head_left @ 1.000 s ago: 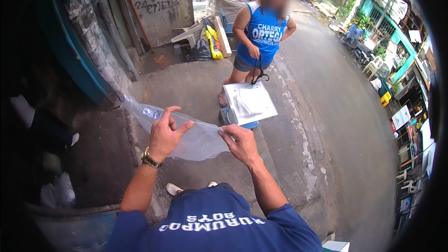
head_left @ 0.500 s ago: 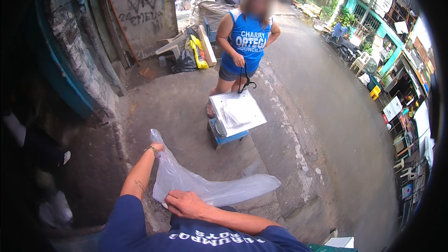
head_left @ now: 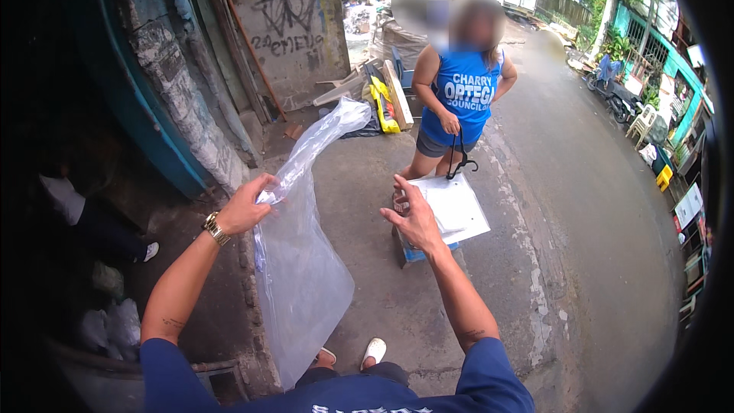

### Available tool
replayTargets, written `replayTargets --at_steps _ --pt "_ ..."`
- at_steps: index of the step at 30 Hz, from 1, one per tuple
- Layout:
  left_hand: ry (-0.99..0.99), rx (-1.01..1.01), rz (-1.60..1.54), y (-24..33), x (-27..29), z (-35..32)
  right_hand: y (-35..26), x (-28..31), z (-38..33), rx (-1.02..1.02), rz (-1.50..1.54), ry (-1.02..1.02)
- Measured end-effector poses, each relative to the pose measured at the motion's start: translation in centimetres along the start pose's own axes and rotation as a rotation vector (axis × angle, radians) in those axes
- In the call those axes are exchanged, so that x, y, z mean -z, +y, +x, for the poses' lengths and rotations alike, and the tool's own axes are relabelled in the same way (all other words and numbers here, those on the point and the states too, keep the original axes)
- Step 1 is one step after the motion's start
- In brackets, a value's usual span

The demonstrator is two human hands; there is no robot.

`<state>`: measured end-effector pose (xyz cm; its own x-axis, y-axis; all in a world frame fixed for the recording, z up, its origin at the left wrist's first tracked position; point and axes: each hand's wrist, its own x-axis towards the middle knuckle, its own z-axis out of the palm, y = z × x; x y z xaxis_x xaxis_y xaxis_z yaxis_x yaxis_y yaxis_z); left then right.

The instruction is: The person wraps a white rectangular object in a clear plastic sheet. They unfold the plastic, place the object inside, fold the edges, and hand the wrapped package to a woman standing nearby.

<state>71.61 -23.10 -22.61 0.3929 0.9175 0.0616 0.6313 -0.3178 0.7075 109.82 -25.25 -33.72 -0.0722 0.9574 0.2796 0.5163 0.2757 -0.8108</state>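
The bag now hangs upright instead of lying flat, the left hand pinching its neck with closed fingers while the right hand, right of the bag, is spread and empty; a steady pinch likely keeps it hanging straight.
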Motion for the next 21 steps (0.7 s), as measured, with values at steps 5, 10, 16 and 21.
replayTargets --at_steps 5,10,16,21 --pt "-0.013 -0.055 0.037 5.2 9.1 -5.3 -8.2 3.5 13.2 0.383 0.079 0.135" --pt "0.077 0.074 -0.019 6.2 16.2 -11.8 -16.4 -0.3 16.5 0.765 0.221 0.124" --pt "0.404 0.246 0.766 11.0 18.3 -15.5 -26.8 -8.6 14.3 0.97 0.335 0.447" --pt "0.444 -0.297 1.098 16.9 15.2 -13.1 -33.2 -13.5 9.2 0.937 0.357 0.518"
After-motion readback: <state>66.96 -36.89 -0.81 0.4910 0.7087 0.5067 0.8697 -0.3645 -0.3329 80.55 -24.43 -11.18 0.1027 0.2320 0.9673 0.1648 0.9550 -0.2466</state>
